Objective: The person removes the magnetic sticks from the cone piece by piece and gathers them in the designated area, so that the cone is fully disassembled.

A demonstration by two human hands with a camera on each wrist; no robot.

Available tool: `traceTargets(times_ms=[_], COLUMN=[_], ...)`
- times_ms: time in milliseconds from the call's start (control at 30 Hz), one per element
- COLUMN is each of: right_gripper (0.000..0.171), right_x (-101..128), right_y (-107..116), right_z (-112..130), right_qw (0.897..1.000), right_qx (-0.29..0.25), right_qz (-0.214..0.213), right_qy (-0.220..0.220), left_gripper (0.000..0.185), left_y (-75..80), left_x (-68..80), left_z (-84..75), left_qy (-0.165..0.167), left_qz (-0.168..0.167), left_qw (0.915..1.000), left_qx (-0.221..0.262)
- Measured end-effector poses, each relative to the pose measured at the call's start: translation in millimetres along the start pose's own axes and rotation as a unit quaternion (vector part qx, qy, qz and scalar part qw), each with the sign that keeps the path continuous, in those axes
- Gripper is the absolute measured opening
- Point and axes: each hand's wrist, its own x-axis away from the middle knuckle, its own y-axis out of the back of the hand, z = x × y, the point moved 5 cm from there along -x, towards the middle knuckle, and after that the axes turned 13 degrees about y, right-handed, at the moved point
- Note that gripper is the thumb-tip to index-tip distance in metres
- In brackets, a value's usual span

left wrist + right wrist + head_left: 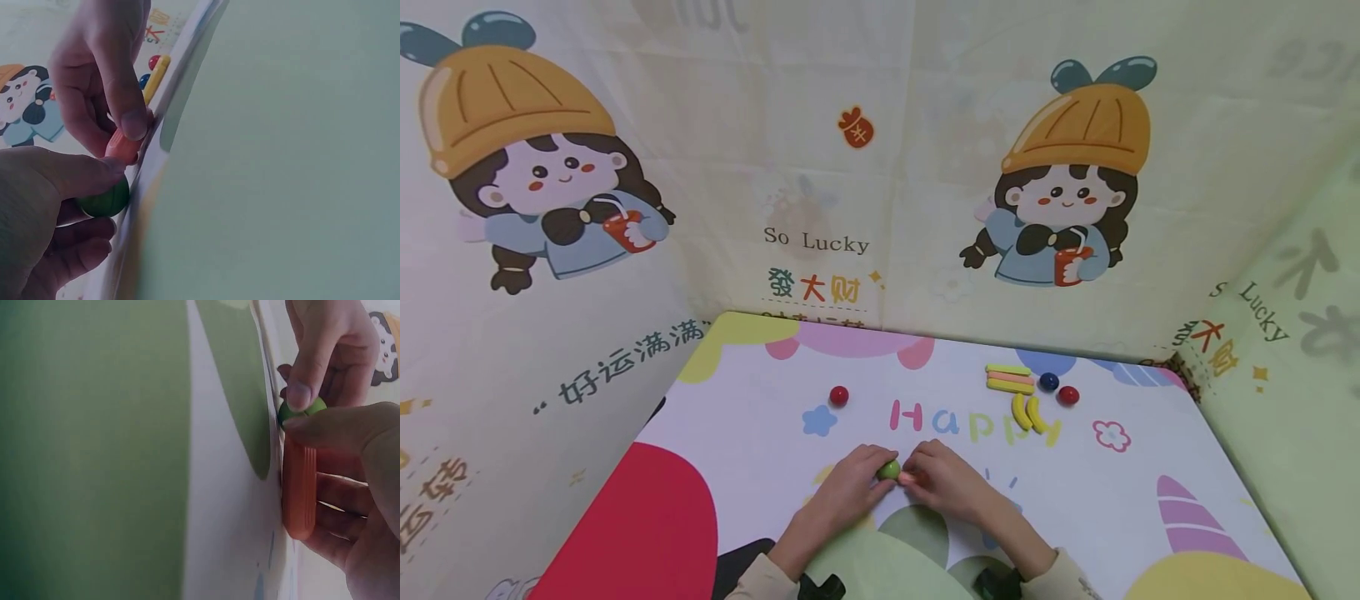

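Note:
In the head view my left hand [854, 485] pinches a small green ball [889, 471] low over the front middle of the table. My right hand [951, 483] holds a short salmon-pink ridged stick [300, 487] between thumb and fingers. One end of that stick lies right at the ball, as the right wrist view shows. From the left wrist, the left thumb overlaps the place where ball and stick meet. The ball's smooth, rounded side [107, 203] shows below the thumb.
Farther back on the right lie yellow and pink ridged sticks [1010, 379], a dark blue ball [1048, 382], a red ball [1068, 396] and two yellow banana-shaped pieces [1028, 413]. Another red ball [838, 396] sits left of centre. Printed cloth walls [917, 275] enclose the patterned table [760, 467].

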Motion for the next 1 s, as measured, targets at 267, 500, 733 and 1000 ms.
traceTargets(times_ms=[267, 500, 733, 1000], right_gripper=[0.013, 0.012, 0.012, 0.012], right_x=[-4.0, -4.9, -4.3, 2.0], right_y=[-0.3, 0.0, -1.8, 2.5], right_z=[5.7, 7.6, 4.9, -1.2], right_qw=[0.999, 0.998, 1.0, 1.0], right_qx=[0.039, 0.049, 0.025, 0.006], right_qz=[-0.004, -0.014, -0.001, 0.008], right_qy=[0.028, 0.038, 0.014, -0.027], left_gripper=[0.04, 0.038, 0.038, 0.039], left_y=[0.7, 0.0, 0.0, -0.7], left_x=[1.0, 1.4, 1.6, 1.9], left_z=[-0.7, 0.7, 0.4, 1.8], left_qy=[0.0, 0.001, -0.002, 0.016], left_qz=[0.0, -0.001, -0.016, -0.014], left_qw=[0.9999, 0.9999, 0.9998, 0.9996], left_qx=[0.01, 0.013, 0.01, 0.017])
